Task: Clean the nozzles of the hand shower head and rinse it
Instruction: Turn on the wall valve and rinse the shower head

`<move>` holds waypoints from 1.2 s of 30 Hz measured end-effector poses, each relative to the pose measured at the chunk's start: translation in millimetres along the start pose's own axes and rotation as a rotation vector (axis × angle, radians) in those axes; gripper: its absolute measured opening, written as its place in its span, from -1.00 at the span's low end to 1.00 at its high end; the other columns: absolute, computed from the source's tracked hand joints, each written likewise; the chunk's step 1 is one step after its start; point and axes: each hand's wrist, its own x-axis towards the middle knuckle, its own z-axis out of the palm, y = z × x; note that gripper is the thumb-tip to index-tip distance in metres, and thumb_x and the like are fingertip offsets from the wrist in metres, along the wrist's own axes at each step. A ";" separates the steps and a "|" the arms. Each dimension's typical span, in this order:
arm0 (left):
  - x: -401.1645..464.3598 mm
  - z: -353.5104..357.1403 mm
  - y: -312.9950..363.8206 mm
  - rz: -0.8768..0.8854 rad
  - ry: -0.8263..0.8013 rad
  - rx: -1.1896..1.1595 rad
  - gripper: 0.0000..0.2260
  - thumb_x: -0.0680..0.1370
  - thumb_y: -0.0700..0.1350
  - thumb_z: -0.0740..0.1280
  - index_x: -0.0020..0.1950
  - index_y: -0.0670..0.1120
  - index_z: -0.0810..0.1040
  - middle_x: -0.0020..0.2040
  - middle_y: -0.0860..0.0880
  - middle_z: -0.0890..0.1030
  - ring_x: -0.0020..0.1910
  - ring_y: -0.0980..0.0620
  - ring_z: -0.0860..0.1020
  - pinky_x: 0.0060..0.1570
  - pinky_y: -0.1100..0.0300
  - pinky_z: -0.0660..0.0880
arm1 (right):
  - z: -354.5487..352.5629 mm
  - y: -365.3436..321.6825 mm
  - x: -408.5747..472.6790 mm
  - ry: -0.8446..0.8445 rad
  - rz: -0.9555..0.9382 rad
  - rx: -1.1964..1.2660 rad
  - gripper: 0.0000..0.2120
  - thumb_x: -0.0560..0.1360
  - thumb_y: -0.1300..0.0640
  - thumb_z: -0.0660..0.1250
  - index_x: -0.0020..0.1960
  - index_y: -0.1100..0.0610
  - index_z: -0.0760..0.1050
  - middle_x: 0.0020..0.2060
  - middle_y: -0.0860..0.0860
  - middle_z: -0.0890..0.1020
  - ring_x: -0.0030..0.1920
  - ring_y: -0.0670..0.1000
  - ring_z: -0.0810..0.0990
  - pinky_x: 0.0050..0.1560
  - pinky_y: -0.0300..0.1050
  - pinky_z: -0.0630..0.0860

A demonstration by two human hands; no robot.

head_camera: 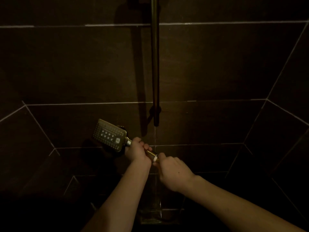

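A square brass-coloured hand shower head (109, 135) points up and to the left, its nozzle face with white dots turned towards me. My left hand (136, 150) grips its handle just below the head. My right hand (173, 171) holds the bottom end of the handle, where a white ring (155, 159) shows, with fingers curled round whatever joins there. What is inside that fist is hidden. The scene is very dim.
A dark vertical shower rail (155, 64) runs down the dark tiled wall (209, 64) above my hands and ends at a bracket (155, 111). Low down between my arms is a shiny fitting (158, 213), hard to make out.
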 end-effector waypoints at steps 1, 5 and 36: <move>-1.6 3.2 0.6 -0.002 -0.016 0.000 -0.86 0.58 -0.28 0.31 0.11 -0.12 0.47 -0.31 0.00 0.44 -0.49 0.12 0.37 -0.47 0.22 0.37 | -3.1 1.0 -0.8 0.010 0.001 0.034 -0.82 0.60 -0.02 0.20 0.17 0.00 0.35 -0.15 -0.06 0.57 -0.25 -0.10 0.55 -0.31 -0.17 0.48; -8.4 11.6 3.1 0.008 -0.084 -0.005 -0.92 0.55 -0.29 0.31 -0.04 -0.12 0.48 -0.37 0.03 0.42 -0.56 0.14 0.36 -0.53 0.24 0.36 | -12.5 2.5 -3.9 0.010 -0.002 0.181 -0.85 0.61 -0.04 0.18 0.12 0.00 0.38 -0.18 -0.08 0.56 -0.27 -0.10 0.57 -0.35 -0.17 0.47; -24.9 15.5 6.5 0.032 -0.066 0.025 -0.81 0.64 -0.10 0.28 0.24 -0.10 0.47 -0.39 0.03 0.38 -0.54 0.12 0.37 -0.55 0.23 0.40 | -21.6 -14.0 -18.3 0.133 0.040 -0.033 -0.86 0.59 0.01 0.23 0.09 -0.03 0.30 -0.22 -0.09 0.56 -0.28 -0.07 0.58 -0.25 -0.08 0.59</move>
